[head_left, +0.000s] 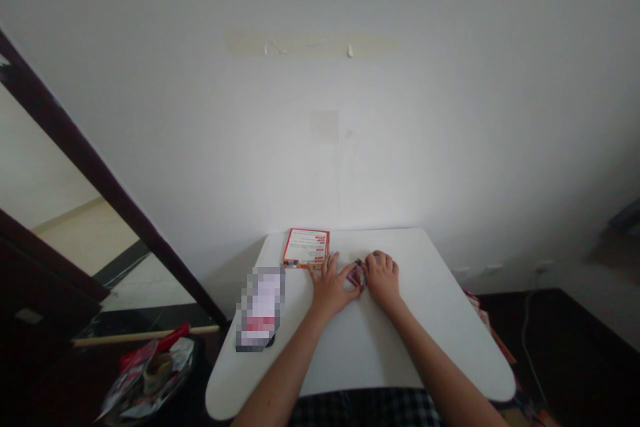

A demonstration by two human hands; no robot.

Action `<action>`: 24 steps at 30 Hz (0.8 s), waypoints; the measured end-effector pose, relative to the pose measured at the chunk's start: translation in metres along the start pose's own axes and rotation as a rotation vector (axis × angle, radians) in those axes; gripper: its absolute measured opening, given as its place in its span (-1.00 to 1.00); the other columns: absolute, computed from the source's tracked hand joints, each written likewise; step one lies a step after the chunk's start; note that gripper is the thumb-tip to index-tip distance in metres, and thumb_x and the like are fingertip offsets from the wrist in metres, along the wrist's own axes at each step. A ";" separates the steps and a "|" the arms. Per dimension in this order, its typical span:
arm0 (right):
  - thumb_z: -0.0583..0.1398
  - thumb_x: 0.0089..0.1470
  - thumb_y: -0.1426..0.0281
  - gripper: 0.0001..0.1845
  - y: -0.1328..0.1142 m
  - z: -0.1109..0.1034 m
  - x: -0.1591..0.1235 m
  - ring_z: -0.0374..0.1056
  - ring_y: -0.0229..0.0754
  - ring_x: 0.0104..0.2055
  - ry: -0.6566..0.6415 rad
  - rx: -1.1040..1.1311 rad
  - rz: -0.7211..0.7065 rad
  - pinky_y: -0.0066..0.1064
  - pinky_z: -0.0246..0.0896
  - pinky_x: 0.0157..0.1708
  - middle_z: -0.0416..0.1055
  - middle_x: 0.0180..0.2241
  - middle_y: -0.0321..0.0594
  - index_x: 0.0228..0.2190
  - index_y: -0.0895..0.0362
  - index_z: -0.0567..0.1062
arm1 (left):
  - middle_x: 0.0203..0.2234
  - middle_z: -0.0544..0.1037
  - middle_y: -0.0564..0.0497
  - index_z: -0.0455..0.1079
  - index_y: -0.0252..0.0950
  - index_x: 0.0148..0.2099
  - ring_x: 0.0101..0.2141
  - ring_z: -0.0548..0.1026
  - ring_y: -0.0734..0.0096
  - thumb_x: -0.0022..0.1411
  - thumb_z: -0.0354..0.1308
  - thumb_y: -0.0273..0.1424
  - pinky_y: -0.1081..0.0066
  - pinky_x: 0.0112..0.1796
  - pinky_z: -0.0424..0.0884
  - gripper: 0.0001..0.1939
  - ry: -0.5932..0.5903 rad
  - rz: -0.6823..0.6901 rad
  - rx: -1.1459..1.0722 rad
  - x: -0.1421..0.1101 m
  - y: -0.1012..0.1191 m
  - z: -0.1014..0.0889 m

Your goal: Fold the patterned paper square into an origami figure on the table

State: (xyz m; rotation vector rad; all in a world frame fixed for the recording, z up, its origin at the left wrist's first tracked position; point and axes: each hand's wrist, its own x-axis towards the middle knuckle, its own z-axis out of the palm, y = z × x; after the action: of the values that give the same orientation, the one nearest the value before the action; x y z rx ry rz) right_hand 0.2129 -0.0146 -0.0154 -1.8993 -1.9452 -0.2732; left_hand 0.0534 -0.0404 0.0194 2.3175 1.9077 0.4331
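Observation:
Between my two hands on the white table lies a small printed piece (356,274), dark with reddish and purple patches; whether it is a card or a packet I cannot tell. My left hand (331,285) has its thumb and index finger closed about its left side, while the other fingers spread toward a red-bordered printed sheet or booklet (306,247). At the piece's right edge, my right hand (383,277) is curled with its fingertips on it. Those fingers cover part of the piece.
A blurred-out phone-like object (260,310) lies on the left of the white table (445,333). The wall (320,173) meets the table's far edge. On the floor at left stands a bin (165,380) with wrappers and a cardboard roll. A cable (525,333) hangs at right.

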 end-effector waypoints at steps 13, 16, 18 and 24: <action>0.11 0.21 0.30 -0.78 0.023 0.001 0.005 0.29 -0.10 -0.01 -0.003 0.393 0.076 -0.28 0.15 -0.02 0.43 -0.08 -0.14 -0.23 0.05 0.55 | 0.35 0.13 0.18 0.34 0.35 0.14 0.33 -0.03 -0.12 0.11 0.17 0.07 -0.34 0.22 -0.43 -0.49 0.026 0.031 -0.022 -0.002 0.000 0.000; 0.15 0.16 0.32 -0.79 0.037 0.005 0.004 0.29 -0.07 0.03 0.032 0.556 0.017 -0.24 0.17 0.06 0.43 -0.07 -0.10 -0.31 0.08 0.60 | 0.35 0.13 0.17 0.32 0.37 0.15 0.33 -0.02 -0.15 0.11 0.16 0.09 -0.37 0.20 -0.43 -0.48 0.031 0.038 -0.025 -0.002 0.000 0.001; 0.18 0.14 0.32 -0.80 0.041 0.007 0.002 0.28 -0.06 0.04 0.030 0.589 -0.007 -0.21 0.17 0.08 0.43 -0.07 -0.11 -0.31 0.05 0.62 | 0.35 0.14 0.17 0.32 0.37 0.15 0.33 -0.02 -0.18 0.11 0.16 0.10 -0.39 0.20 -0.43 -0.48 0.041 0.047 -0.029 -0.002 -0.001 0.002; 0.22 0.13 0.31 -0.81 0.034 0.005 -0.004 0.18 0.01 0.11 0.020 0.547 -0.009 -0.16 0.14 0.12 0.36 -0.01 -0.09 -0.27 -0.03 0.65 | 0.34 0.16 0.15 0.33 0.37 0.14 0.33 -0.01 -0.12 0.09 0.17 0.11 -0.37 0.20 -0.45 -0.48 0.058 0.051 -0.040 -0.002 -0.002 0.003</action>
State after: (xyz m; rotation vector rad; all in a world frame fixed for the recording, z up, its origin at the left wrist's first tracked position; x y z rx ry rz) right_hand 0.2462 -0.0142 -0.0262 -1.5188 -1.7788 0.2207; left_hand 0.0523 -0.0414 0.0156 2.3579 1.8499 0.5446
